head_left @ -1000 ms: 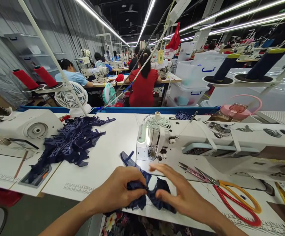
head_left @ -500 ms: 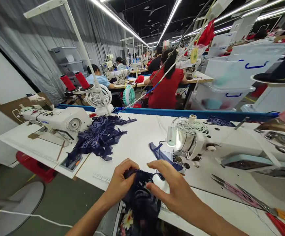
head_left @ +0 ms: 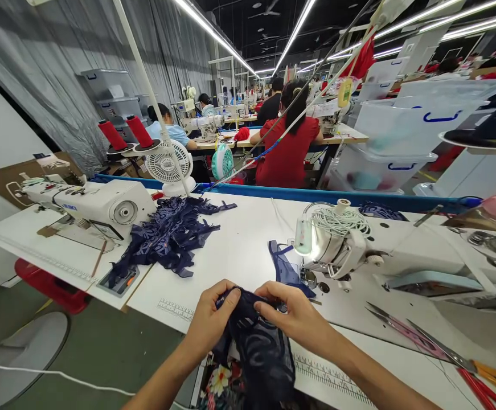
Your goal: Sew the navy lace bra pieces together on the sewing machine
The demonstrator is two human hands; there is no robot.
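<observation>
A dark navy sheer fabric piece (head_left: 262,347) hangs between my two hands at the table's front edge, its lower part drooping over my lap. My left hand (head_left: 216,313) pinches its upper left edge between thumb and fingers. On the upper right edge, my right hand (head_left: 288,310) grips the same cloth with thumb and forefinger. Beyond my right hand, another navy fabric piece (head_left: 288,270) lies at the needle area of the sewing machine (head_left: 333,236). A heap of navy pieces (head_left: 171,230) rests on the table to the left.
A second sewing machine (head_left: 98,208) stands at the left. Scissors (head_left: 444,341) and thread snips with pink handles (head_left: 414,336) lie at the right. A white fan (head_left: 168,162) and red thread cones (head_left: 139,131) are behind. A person in red (head_left: 286,142) sits ahead.
My right hand has closed from a spread pose onto the fabric's upper edge. The cloth is now stretched between both hands, and the view has shifted slightly.
</observation>
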